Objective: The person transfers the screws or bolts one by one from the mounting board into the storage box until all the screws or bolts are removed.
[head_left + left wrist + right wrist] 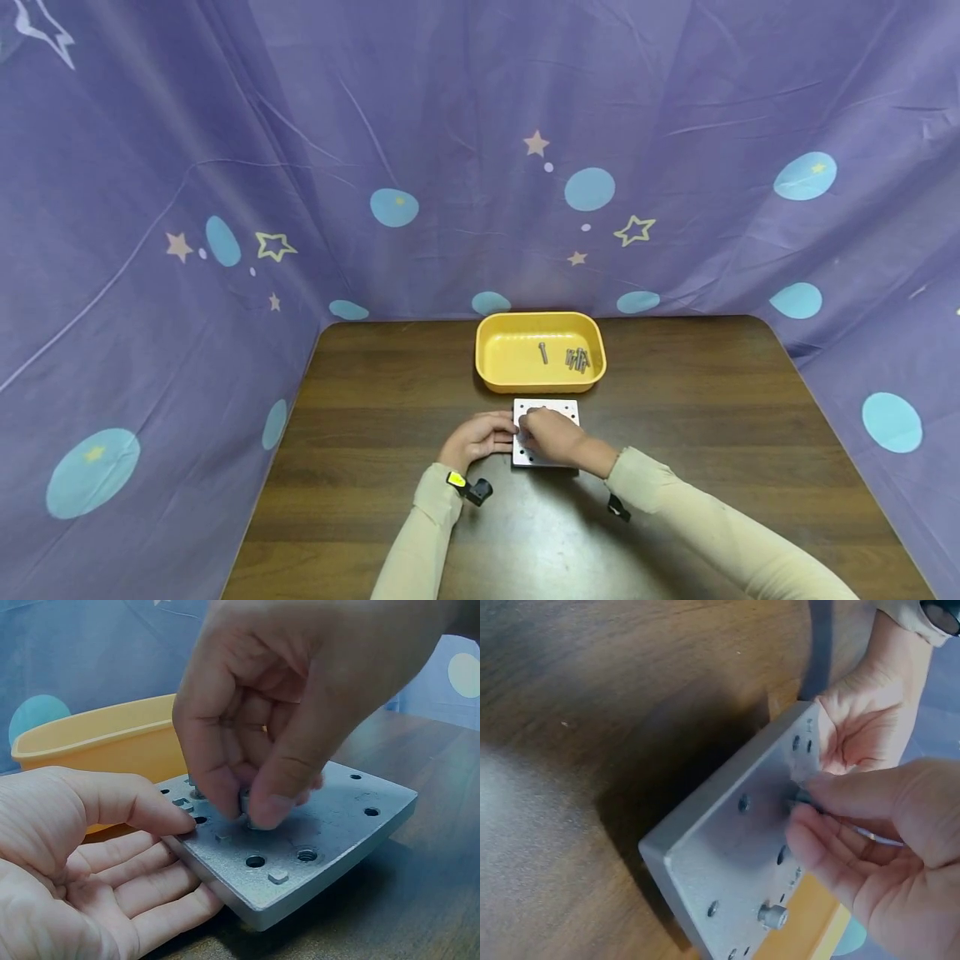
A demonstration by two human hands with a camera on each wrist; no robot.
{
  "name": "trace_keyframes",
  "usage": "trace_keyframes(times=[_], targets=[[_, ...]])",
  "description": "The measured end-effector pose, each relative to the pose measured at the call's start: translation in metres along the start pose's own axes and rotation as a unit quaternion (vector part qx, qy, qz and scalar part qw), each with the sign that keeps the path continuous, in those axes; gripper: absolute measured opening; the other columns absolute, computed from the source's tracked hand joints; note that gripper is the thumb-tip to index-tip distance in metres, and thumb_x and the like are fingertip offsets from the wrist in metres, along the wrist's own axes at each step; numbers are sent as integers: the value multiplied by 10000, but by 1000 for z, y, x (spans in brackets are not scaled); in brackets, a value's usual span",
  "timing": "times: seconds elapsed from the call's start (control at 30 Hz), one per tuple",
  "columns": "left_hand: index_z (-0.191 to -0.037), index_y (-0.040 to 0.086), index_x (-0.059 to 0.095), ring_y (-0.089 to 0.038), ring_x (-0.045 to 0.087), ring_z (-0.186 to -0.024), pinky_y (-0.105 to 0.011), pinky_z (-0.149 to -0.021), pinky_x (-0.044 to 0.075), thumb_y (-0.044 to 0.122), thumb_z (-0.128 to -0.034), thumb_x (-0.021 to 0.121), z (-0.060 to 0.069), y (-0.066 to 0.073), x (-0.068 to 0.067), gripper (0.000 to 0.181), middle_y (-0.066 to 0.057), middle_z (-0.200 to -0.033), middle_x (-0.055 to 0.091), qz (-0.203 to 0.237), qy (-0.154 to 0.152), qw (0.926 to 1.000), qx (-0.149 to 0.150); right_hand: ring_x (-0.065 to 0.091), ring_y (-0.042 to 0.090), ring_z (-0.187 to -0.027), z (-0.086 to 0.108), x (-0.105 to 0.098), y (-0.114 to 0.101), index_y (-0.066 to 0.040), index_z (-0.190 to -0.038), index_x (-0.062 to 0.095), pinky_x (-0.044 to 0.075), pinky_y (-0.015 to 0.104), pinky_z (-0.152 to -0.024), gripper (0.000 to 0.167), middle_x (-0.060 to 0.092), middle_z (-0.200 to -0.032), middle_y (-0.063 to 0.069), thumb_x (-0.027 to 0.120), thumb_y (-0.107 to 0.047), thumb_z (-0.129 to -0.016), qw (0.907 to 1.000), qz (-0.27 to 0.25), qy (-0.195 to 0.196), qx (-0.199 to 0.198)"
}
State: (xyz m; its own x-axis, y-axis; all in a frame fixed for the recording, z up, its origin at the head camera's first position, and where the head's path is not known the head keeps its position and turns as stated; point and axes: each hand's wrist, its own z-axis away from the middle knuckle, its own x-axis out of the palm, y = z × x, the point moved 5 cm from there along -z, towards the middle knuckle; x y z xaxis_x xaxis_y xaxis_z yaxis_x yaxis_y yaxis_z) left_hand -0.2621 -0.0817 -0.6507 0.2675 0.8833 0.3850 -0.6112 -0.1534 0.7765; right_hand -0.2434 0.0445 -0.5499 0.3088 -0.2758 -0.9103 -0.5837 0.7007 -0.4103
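Backdrop: purple cloth printed with pale blue ovals and stars (pixel 465 108), standing along the table's left, far and right edges.
Table: brown wood-grain surface (pixel 360 400), rounded at both far corners.
Left wrist: we record a black strapped device with a yellow patch (pixel 476 490) below a pale cream sleeve (pixel 416 542).
Left hand: we find the left hand (pixel 480 435) gripping the left edge of the plate, thumb on the upper rim and fingers extended along the lower side; we cannot tell how far the fingertips reach beneath.
Tray: yellow rounded rectangular tray (pixel 540 387), near the middle of the table's far edge; one grey metal bolt (pixel 543 354) lies alone inside.
Plate: thick silver-grey, nearly square metal plate with drilled holes (pixel 330 825), just in front of the tray, near the middle of the table's width.
Standing bolt: silver cylindrical-headed bolt (pixel 772 916), upright in the plate on the tray side.
Right hand: we observe the right hand (pixel 553 434) above the plate, thumb and fingers pinching a small dark metal bolt (pixel 799 796); we cannot tell whether its tip is seated.
Bolt cluster: several grey metal bolts (pixel 578 359), heaped at the tray's right end.
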Motion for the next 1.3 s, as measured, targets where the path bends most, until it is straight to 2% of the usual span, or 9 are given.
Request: trace_keyframes(times=[0.13,0.33,0.53,0.73,0.83,0.97,1.07,1.17,1.3], targets=[[-1322,-69,548,-155,707,-869,-312,-788,603,-70,-949,477,1,1,0,380,-9,-906,725,9,11,10000,-11,622,161,-775,1,-1,-3,-64,-803,718,544,313,-683,172,658,-831,38,719,108,-805,9988,124,-75,-472],[-1159,14,617,-139,713,-818,-287,-736,604,-92,-945,466,1,1,1,283,17,-860,724,111,-10,9999,-14,545,159,-637,-1,0,0,-53,-772,644,505,362,-578,137,612,-705,44,764,-51,-839,9997,197,34,150],[-1287,-50,575,-142,706,-851,-296,-771,594,-57,-970,472,1,1,1,334,2,-894,723,7,1,10000,5,611,191,-768,0,4,-3,-69,-870,711,551,372,-662,90,643,-860,79,719,18,-853,9992,331,7,-222],[-1215,-11,605,-151,713,-845,-297,-771,604,-75,-952,475,1,1,2,300,4,-888,724,66,-55,10000,-18,574,192,-669,0,2,4,-45,-849,635,514,383,-587,113,612,-745,75,748,-54,-851,9989,87,126,449],[-1225,-14,603,-150,708,-844,-300,-762,602,-80,-946,480,1,1,1,312,7,-880,722,51,13,10000,-44,571,177,-670,-1,3,3,-50,-814,636,517,376,-594,100,616,-742,58,711,-2,-860,9991,150,2,400],[-1257,-30,584,-149,698,-870,-306,-778,591,-74,-954,469,0,1,1,327,11,-896,718,7,13,10000,-60,606,178,-749,-1,2,-2,-55,-881,687,538,367,-625,113,629,-839,70,718,48,-847,9994,319,-60,141],[-1235,-25,597,-158,706,-873,-311,-793,598,-78,-959,469,1,1,1,309,5,-907,721,48,-44,10000,-38,614,190,-716,-2,0,-1,-57,-846,689,545,379,-613,92,650,-811,78,778,-74,-860,9981,448,52,423],[-1204,-12,607,-161,716,-858,-309,-789,607,-87,-952,479,1,2,2,293,-1,-905,725,90,-61,9999,-30,615,195,-661,-2,-1,1,-64,-786,667,553,395,-604,207,672,-756,82,795,-201,-874,9948,620,40,807],[-1249,-36,586,-155,709,-862,-312,-785,603,-80,-952,481,3,3,2,318,-2,-909,722,40,-20,10000,-36,666,228,-736,-1,-1,-4,-52,-833,684,583,411,-657,88,692,-804,98,711,-74,-914,9960,712,-162,516]])
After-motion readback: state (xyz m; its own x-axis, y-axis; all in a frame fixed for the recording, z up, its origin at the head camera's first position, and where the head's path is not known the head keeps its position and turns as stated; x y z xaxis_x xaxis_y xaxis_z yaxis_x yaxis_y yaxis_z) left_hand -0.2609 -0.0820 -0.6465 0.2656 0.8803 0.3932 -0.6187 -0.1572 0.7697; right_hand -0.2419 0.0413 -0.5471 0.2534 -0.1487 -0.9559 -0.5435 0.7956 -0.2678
